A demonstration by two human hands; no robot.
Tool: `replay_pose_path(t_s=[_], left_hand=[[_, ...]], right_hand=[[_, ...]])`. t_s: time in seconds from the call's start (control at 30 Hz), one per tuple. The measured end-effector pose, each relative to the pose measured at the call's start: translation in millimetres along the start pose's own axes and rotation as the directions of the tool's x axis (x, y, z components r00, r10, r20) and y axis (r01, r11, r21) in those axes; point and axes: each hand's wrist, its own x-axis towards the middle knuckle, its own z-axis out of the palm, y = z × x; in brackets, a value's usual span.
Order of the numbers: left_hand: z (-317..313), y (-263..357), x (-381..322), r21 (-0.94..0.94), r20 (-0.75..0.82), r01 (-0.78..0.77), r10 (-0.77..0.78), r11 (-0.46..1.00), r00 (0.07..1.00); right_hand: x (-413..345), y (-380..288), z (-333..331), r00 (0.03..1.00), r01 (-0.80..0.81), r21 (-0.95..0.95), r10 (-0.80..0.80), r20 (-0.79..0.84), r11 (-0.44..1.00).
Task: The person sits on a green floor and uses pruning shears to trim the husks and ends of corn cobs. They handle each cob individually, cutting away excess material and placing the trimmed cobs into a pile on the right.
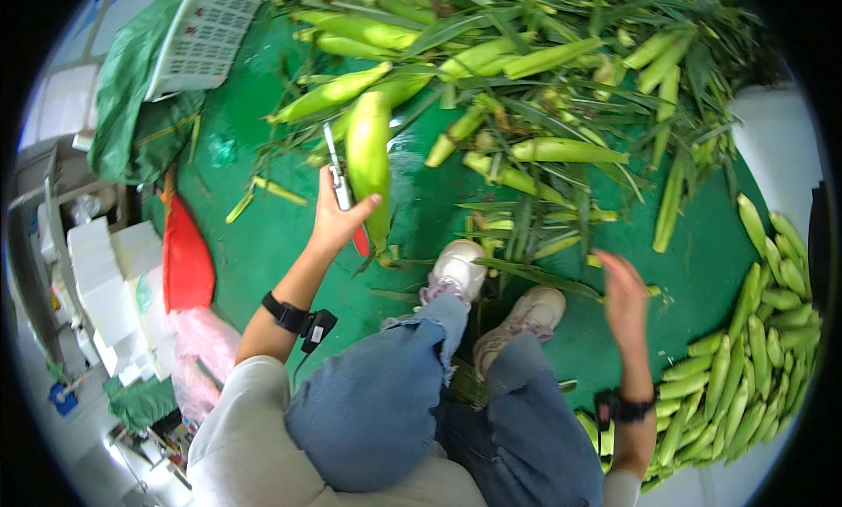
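My left hand (342, 211) is closed around an ear of corn in its green husk (369, 152), which stands nearly upright in the view. The same hand also holds a tool with a metal blade and a red handle (342, 191), pressed beside the ear; its exact kind is hard to tell. My right hand (625, 296) is raised at the right, somewhat blurred, fingers extended, with nothing seen in it. Ahead of both hands lies a heap of unhusked corn ears (552, 58) mixed with long green leaves (539, 115).
A pile of trimmed green ears (730, 382) lies at the right. At the upper left are a white plastic basket (204, 40) and a green tarpaulin (125, 106). A red cloth or bag (187, 257) and white foam boxes (99, 277) stand left. My shoes (460, 267) rest on the green floor (263, 336).
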Motion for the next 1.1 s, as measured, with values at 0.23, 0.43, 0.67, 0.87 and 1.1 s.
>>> replay_pose_path(t_s=[0.23, 0.43, 0.67, 0.87, 1.1], left_hand=[[115.8, 133.2, 27.2, -0.186, 0.584, -0.371, 0.406, 0.91, 0.703], [140.6, 151.9, 52.3, -0.329, 0.754, 0.181, 0.143, 0.927, 0.641], [176.9, 137.9, 23.1, -0.078, 0.803, -0.276, 0.224, 0.958, 0.552], [189.7, 137.0, 7.3, -0.119, 0.759, -0.333, 0.302, 0.935, 0.577], [183.0, 122.7, 16.6, -0.232, 0.746, 0.055, 0.141, 0.971, 0.651]], right_hand=[[92.6, -123.7, 31.8, 0.96, 0.278, 0.644, -0.22, -0.171, 0.713], [50.6, -90.9, -33.8, 0.921, 0.111, -0.477, -0.27, -0.281, 0.872], [45.7, -70.7, -20.7, 0.772, -0.007, -0.583, -0.366, -0.519, 0.812], [46.3, -68.8, 39.3, 0.853, 0.237, 0.932, 0.401, -0.335, 0.274], [52.9, -53.3, 19.5, 0.95, 0.187, 0.982, 0.258, -0.177, -0.013]])
